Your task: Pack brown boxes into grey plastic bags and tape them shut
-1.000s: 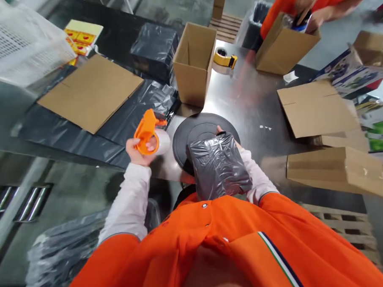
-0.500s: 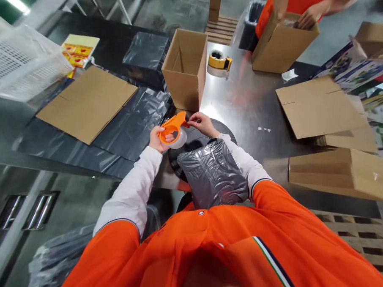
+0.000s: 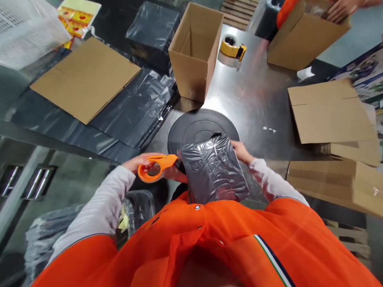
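My left hand (image 3: 136,162) is closed round an orange tape dispenser (image 3: 154,167), whose front end sits against the left side of a parcel wrapped in dark grey plastic (image 3: 214,167). The parcel is tilted, its lower end against my shirt and its upper end over a round black turntable (image 3: 202,118). At the parcel's upper right edge, my right hand (image 3: 242,152) grips its side, with the fingertips partly hidden. Any strip of tape between the dispenser and the parcel is too faint to make out.
An open carton (image 3: 194,46) stands beyond the turntable, beside a yellow tape dispenser (image 3: 232,48). Flat cardboard (image 3: 86,79) lies on black plastic bags (image 3: 136,107) at left. More cardboard (image 3: 332,111) lies at right. A co-worker's hand (image 3: 340,8) is in another carton (image 3: 307,34).
The orange dispenser has moved left and down, from above the turntable to the parcel's left side. My right hand has left the dispenser and moved to the parcel's right edge.
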`<move>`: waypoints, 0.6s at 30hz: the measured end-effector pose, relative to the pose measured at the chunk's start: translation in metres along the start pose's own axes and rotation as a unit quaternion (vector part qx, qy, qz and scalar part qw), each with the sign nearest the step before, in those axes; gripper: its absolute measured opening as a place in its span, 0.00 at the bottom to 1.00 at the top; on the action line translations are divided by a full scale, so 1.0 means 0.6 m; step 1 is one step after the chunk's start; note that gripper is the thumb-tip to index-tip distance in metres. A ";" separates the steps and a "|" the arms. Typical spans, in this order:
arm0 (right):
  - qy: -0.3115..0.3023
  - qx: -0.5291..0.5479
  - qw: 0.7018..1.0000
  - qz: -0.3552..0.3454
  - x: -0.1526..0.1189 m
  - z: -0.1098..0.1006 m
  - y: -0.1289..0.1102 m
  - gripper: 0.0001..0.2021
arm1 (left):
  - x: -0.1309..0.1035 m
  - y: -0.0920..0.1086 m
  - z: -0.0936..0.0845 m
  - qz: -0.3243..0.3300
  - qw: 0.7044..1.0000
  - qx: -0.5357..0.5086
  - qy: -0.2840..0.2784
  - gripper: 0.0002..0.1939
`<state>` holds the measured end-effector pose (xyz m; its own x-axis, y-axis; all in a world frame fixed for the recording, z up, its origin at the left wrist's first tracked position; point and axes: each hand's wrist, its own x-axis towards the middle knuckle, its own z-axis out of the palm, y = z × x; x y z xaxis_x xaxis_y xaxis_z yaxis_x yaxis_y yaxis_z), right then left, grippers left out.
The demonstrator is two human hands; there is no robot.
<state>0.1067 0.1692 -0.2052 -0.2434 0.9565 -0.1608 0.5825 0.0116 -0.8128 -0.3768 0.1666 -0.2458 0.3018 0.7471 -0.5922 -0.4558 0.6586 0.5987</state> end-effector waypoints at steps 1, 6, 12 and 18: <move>-0.028 -0.004 1.000 -0.009 -0.043 0.001 -0.001 0.13 | -0.017 -0.029 -0.006 -0.040 0.999 0.018 -0.012 0.31; -0.020 -0.211 0.961 -0.178 -0.168 -0.061 -0.096 0.19 | -0.025 -0.093 0.013 -0.067 0.994 0.031 -0.075 0.33; -0.297 -0.232 0.826 -0.420 -0.088 -0.092 -0.228 0.27 | 0.033 -0.030 0.024 -0.121 0.980 0.104 -0.122 0.35; -0.188 -0.277 0.863 -0.378 -0.079 0.009 -0.260 0.26 | 0.018 0.044 -0.011 -0.113 0.994 -0.005 -0.004 0.34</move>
<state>0.0235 0.1208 -0.0739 -0.8904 0.4531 0.0440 0.4026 0.8288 -0.3886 -0.3910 0.1910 -0.2399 0.4033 0.5813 -0.7067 -0.3850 0.8084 0.4453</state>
